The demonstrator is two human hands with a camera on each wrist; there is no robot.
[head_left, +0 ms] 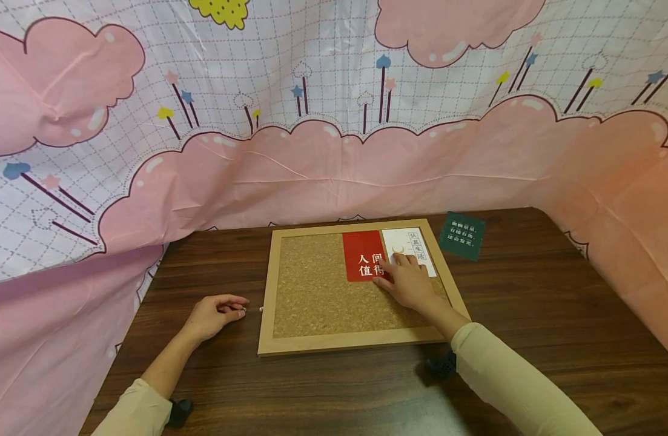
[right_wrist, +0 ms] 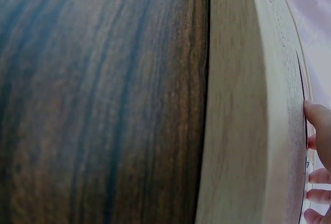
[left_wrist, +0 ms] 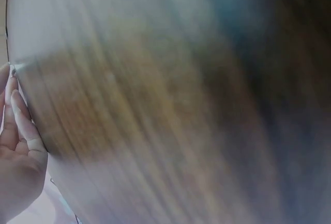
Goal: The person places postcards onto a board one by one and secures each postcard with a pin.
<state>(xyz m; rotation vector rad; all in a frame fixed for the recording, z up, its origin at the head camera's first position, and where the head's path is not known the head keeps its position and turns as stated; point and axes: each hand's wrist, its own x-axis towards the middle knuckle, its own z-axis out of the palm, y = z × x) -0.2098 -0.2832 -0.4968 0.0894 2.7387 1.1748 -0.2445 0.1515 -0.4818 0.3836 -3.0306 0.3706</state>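
Note:
A cork board (head_left: pixel 312 303) with a pale wooden frame lies on the dark table. A red card (head_left: pixel 361 245) with white characters and a white card (head_left: pixel 396 237) with a crescent lie side by side on its upper right. My right hand (head_left: pixel 411 281) rests over both cards, fingers spread, thumb by the red card's lower corner. Left of the board, my left hand (head_left: pixel 214 316) pinches a small pushpin (left_wrist: pixel 13 71) between thumb and fingertips; its details are too small to tell. Another tiny pale piece (head_left: pixel 261 309) sits by the frame's left edge.
A dark green card (head_left: pixel 462 236) with white writing lies right of the board's far corner. Behind the wooden table (head_left: pixel 541 290) hangs a pink and white patterned cloth (head_left: pixel 334 175). A black wrist device (head_left: pixel 441 366) is under the right sleeve.

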